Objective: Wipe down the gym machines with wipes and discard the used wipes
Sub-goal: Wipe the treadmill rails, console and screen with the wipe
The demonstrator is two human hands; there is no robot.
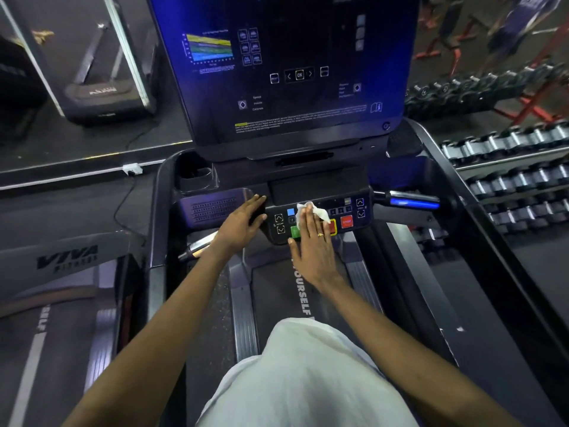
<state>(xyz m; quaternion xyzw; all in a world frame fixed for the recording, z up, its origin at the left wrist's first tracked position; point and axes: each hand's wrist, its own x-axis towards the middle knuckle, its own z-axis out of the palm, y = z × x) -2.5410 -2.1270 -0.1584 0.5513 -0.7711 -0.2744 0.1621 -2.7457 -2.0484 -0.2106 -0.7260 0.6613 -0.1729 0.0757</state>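
Two hands are at the console of the treadmill (pixel 212 208), and only one of them does the cleaning. The right hand (pixel 311 238) lies flat on the button panel (pixel 349 211), fingers straight and together, pressing a white wipe (pixel 317 211) against the keys. Its grip is open, with nothing pinched, which suits a broad swipe over a flat face better than a clenched hold would.

The wipe sits crumpled under the fingertips near the middle of the panel, its free edge showing at twelve to one o'clock of the hand. It lies between the blue key (pixel 290 212) and the red stop button (pixel 347 222), which is at three o'clock. A green button (pixel 295 232) peeks out on the thumb side, at about nine o'clock of the knuckles.

The left hand (pixel 243 223) rests at nine o'clock of the panel, on the console's edge beside the vent grille. Its fingers are straight and loose, so its grip is likewise open and holds nothing. Judging by its place, it steadies the person while leaning forward. Whether a small dark thing lies under those fingers cannot be told.

At twelve o'clock rises the lit screen (pixel 286 72), at ten o'clock the cup holder (pixel 195 175), and at six o'clock the belt (pixel 277 297) where the person stands. Racks of dumbbells (pixel 517 180) fill the three o'clock side. The wiping looks to be mid-course: the handles, the screen and the rest of the console would likely want a pass, and the wipe is not yet discarded.
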